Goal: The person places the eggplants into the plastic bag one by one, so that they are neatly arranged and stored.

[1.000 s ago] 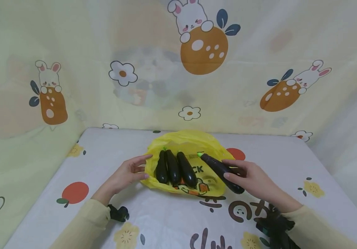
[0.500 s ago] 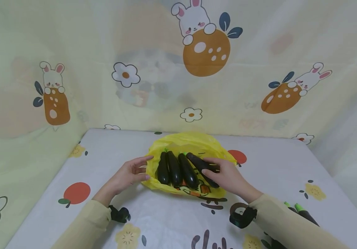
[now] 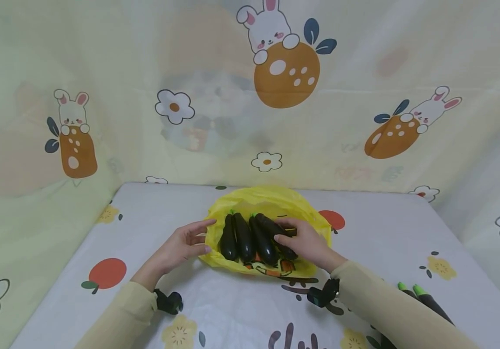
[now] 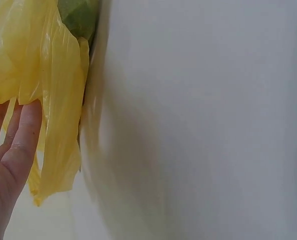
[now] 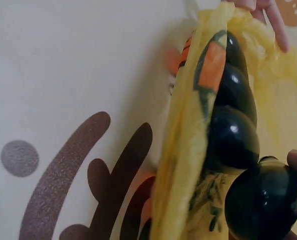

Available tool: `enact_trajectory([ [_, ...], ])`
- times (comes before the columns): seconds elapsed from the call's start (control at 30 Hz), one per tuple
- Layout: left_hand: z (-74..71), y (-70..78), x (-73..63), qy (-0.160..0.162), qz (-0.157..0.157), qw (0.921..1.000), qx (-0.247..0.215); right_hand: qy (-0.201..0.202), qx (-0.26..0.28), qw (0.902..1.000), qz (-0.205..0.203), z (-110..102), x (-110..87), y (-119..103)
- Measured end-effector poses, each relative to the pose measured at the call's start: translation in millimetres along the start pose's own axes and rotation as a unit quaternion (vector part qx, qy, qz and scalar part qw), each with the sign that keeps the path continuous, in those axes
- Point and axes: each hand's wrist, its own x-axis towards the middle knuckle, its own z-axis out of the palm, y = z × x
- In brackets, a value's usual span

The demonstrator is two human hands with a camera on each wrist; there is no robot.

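Note:
A yellow plastic bag (image 3: 271, 195) lies with its mouth spread on the table. Three dark eggplants (image 3: 244, 238) lie side by side in it. My right hand (image 3: 308, 244) grips a further eggplant (image 3: 271, 224) between thumb and fingers, just right of them. In the right wrist view the rounded end of this held eggplant (image 5: 263, 197) shows beside the thumb. My left hand (image 3: 184, 245) is at the bag's left edge, its fingers extended and thumb apart. Its fingertips are covered by yellow plastic in the left wrist view.
More eggplants with green stems (image 3: 430, 303) lie at the right, partly hidden by my right forearm. The table wears a white printed cloth (image 3: 232, 310). A cream curtain with rabbit prints (image 3: 215, 145) hangs behind it.
My right hand has moved left with its eggplant, bringing it over the bag and in against the other three. My left hand has stayed at the bag's edge.

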Motion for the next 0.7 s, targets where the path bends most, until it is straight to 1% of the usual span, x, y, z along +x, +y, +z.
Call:
enact_trajectory([
  [0.1, 0.2, -0.5, 0.4, 0.003, 0.000, 1.0000, 0.002, -0.007, 0.035, 0.9990, 0.025, 3, 5.7, 2],
  [0.17, 0.2, -0.8, 0.4, 0.003, 0.001, 1.0000, 0.001, -0.004, 0.052, 0.9977, 0.043, 5, 9.9, 2],
  [0.27, 0.1, -1.3, 0.4, 0.001, 0.002, 1.0000, -0.002, 0.004, 0.058, 0.9961, 0.067, 9, 15.5, 3],
  [0.33, 0.2, -1.6, 0.3, -0.001, 0.003, 1.0000, -0.003, 0.014, 0.052, 0.9952, 0.082, 11, 18.1, 3],
  [0.47, 0.7, -1.5, 0.4, 0.000, 0.001, 1.0000, -0.005, 0.023, 0.030, 0.9953, 0.089, 15, 20.7, 7],
  [0.7, 0.3, -3.3, 0.7, 0.003, -0.002, 1.0000, -0.002, 0.024, 0.018, 0.9970, 0.071, 20, 18.3, 8],
])
